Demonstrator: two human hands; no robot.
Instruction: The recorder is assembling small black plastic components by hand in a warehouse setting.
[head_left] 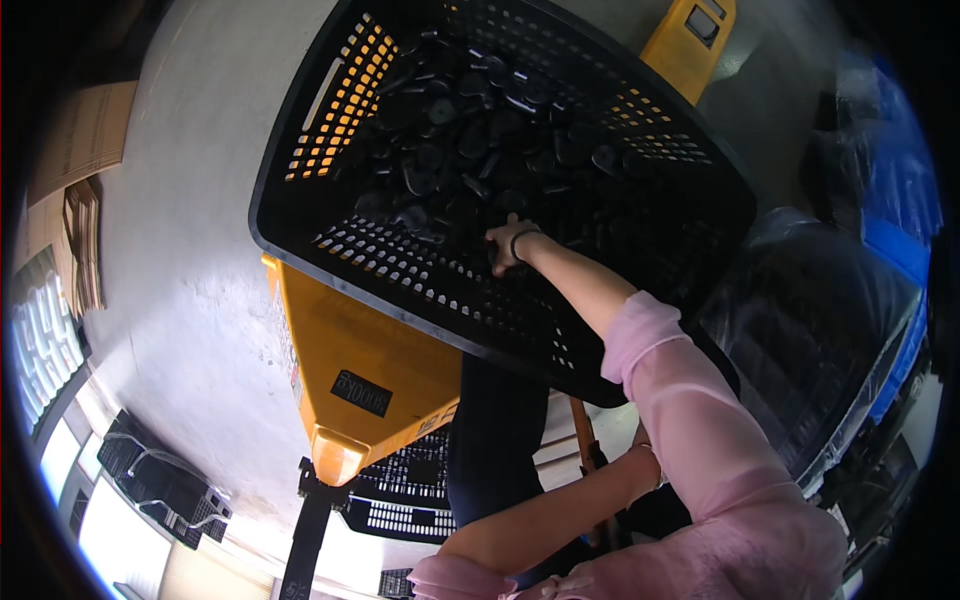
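My right hand reaches down into a large black plastic basket with slotted walls. Its fingers are curled near the basket's near side, and whatever they hold is too dark to make out. Around and beyond it lies a heap of black parts, many with round heads and short shiny shafts. My left forearm crosses low in front of me toward the right. Most of my left hand is hidden behind my right sleeve, outside the basket, so its fingers do not show.
The basket rests on a yellow pallet jack with a black handle. Flattened cardboard stands at left, a black crate at lower left. Plastic-wrapped goods and blue sheeting are close on the right.
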